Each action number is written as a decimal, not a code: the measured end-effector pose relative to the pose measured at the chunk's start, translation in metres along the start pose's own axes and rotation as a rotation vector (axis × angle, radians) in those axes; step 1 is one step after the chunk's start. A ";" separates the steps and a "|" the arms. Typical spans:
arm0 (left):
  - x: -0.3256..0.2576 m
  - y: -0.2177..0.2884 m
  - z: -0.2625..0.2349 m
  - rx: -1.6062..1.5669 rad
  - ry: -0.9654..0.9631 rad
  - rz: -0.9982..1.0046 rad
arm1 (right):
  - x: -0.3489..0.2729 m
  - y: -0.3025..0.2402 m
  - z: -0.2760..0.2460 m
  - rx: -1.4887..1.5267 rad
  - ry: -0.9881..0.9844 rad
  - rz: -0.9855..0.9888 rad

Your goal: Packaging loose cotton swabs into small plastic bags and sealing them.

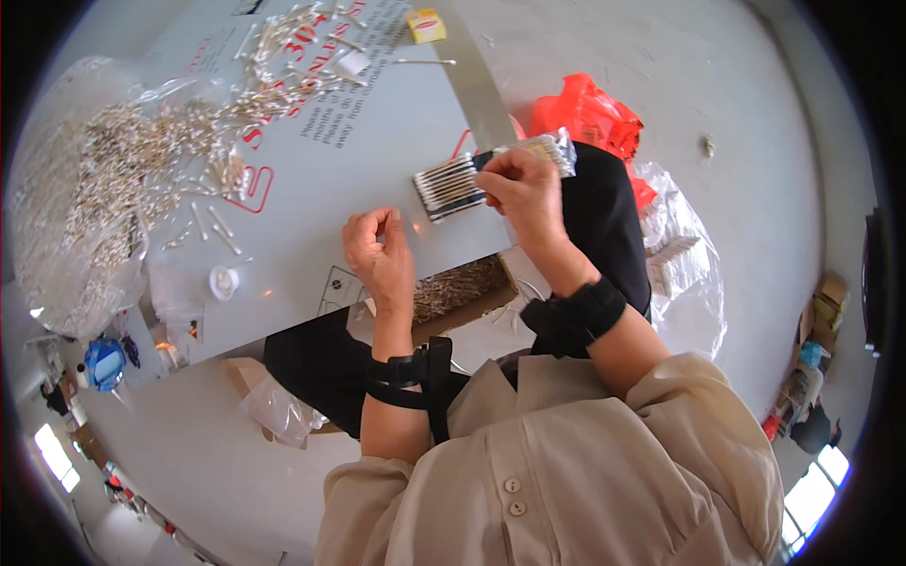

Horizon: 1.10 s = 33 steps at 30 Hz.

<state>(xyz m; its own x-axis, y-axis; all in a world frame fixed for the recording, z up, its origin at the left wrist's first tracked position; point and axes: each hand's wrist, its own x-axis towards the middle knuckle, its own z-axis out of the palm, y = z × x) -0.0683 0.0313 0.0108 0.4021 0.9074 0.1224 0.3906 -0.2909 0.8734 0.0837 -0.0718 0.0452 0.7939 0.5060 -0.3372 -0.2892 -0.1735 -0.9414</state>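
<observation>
A flat pack of cotton swabs (447, 190), its white sticks in a row on a dark backing, lies at the right edge of the metal-topped table. Over its middle is my right hand (527, 193), thumb and fingers pinched together; whether they grip the pack or a small piece on it is hidden. The pack's far end, with shiny film, sticks out beyond that hand. To the left, just above the table's near edge, my left hand (379, 253) is closed with thumb against curled fingers. Anything in that pinch is too small to make out.
A big clear bag of loose cotton swabs (104, 189) spills across the table (311, 203). Near it stand a small white round tub (224, 282) and a yellow box (426, 25). An open carton of swabs (462, 288) sits below the edge. Red bag (587, 115) and clear bag (684, 255) lie right.
</observation>
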 end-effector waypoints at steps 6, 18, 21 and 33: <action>0.026 -0.029 -0.033 -0.064 0.160 -0.143 | -0.040 0.004 -0.013 -0.038 -0.188 0.163; 0.131 -0.083 -0.111 0.373 0.341 -0.073 | -0.053 0.012 -0.015 -0.433 -0.685 0.046; 0.148 -0.074 -0.105 0.562 0.297 -0.130 | -0.053 0.013 -0.015 -0.483 -0.672 0.040; 0.138 -0.064 -0.109 -0.236 -0.025 -0.654 | -0.049 0.017 -0.020 -0.470 -0.623 0.018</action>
<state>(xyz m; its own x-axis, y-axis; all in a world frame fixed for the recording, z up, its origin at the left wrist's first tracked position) -0.1281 0.2080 0.0233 0.1656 0.8660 -0.4719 0.3698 0.3891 0.8437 0.0507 -0.1165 0.0457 0.3039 0.8568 -0.4166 0.0686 -0.4558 -0.8874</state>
